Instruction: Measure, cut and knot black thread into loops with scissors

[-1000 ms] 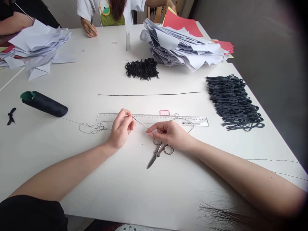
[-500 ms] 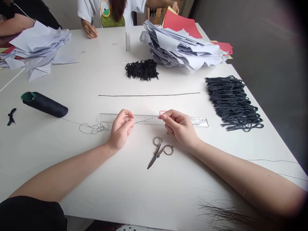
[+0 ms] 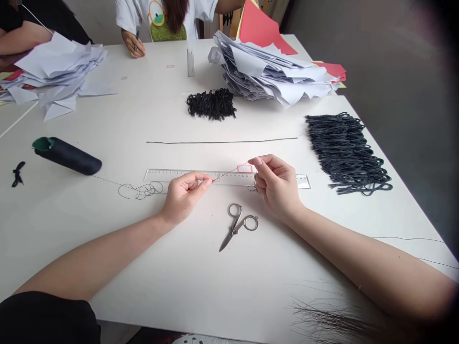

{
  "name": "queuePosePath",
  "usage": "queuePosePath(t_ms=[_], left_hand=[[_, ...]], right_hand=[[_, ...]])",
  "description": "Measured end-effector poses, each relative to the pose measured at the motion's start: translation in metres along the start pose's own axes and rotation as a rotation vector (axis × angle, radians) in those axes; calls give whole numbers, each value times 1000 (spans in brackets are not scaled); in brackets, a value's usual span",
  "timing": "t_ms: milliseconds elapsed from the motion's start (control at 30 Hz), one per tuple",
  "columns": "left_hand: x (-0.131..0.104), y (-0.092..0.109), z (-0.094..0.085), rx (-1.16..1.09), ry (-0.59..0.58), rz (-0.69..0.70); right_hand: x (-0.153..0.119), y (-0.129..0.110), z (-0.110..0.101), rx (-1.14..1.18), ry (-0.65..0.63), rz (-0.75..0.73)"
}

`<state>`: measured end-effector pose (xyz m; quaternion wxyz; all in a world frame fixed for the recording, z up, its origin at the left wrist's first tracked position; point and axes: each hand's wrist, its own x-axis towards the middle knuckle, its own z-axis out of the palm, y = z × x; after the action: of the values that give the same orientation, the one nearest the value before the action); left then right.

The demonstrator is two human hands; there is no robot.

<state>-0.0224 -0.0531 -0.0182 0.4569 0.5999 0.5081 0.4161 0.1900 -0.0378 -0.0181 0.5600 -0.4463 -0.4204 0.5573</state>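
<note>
Between my hands a thin dark thread (image 3: 231, 170) runs taut, slanting up to the right. My left hand (image 3: 182, 196) pinches it between thumb and forefinger above a clear ruler (image 3: 172, 175). My right hand (image 3: 274, 184) is closed on the thread's other stretch, a little higher, and a small loop hangs below its fingers. Loose coils of thread (image 3: 141, 190) lie left of my left hand and lead to a dark spool (image 3: 68, 155) with a green inside, lying on its side. Just below the hands, small metal scissors (image 3: 234, 229) rest on the table with handles apart.
Beyond the ruler lies a straight dark cord (image 3: 222, 142). A bundle of black loops (image 3: 211, 104) and a larger pile of looped cords (image 3: 346, 153) sit farther off. Paper stacks (image 3: 272, 71) stand at the back. Across the table a person's hand (image 3: 133, 45) holds a pen.
My right hand has moved right and slightly up, and my left fingers have stretched right into a thumb-and-forefinger pinch. At the back, the red paper has shifted left.
</note>
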Motion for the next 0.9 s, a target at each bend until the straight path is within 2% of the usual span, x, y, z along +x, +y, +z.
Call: queuePosePath(t_ms=[100,333,467,533,600,700,833,900], left_hand=[[0,0,1,49,14,-19],[0,2,1,114,34,-29],[-1,1,2,132,32,-15],[-1,0,2,168,37,43],[-1,0,-1,235,72,162],[4,2,-17,383,194,337],[11,13,-44,759,369,443],[13,24,-47,903,403,529]], right_hand=[[2,-1,-1,12,35,-17],[5,-6,-3,19,135,-166],[10,-10,-6,-8,171,-188],[12,-11,-7,-39,173,-175],[13,-12,-9,-70,155,-146],[11,-17,-9,-58,91,-74],[3,-30,-5,43,-26,14],[-2,-36,-2,97,-101,37]])
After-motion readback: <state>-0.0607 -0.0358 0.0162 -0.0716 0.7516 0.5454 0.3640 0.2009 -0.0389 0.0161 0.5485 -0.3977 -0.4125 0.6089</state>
